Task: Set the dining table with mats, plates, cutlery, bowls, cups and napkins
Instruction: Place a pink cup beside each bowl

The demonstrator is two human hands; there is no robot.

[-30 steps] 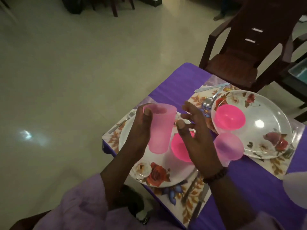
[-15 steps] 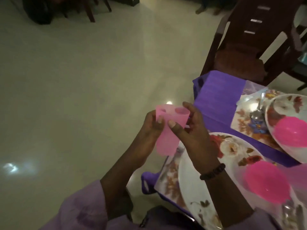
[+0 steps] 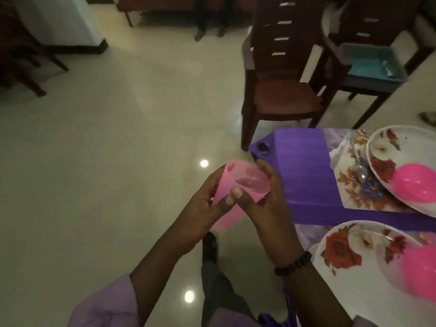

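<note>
I hold the pink cups (image 3: 236, 185) over the floor, left hand (image 3: 207, 204) and right hand (image 3: 264, 201) both gripping them, beside the worktop (image 3: 304, 166).

- Dim indoors overall, with muddy, noisy colour.
- Two small white glare spots on the glossy pale tiled floor (image 3: 118, 142), reflected from lamps overhead.
- Soft blur on the bright pink plastic bowl (image 3: 422, 272) at lower right.
- Dark brown slatted chairs (image 3: 283, 74) bowed by wide-angle distortion, murky in shadow.
</note>
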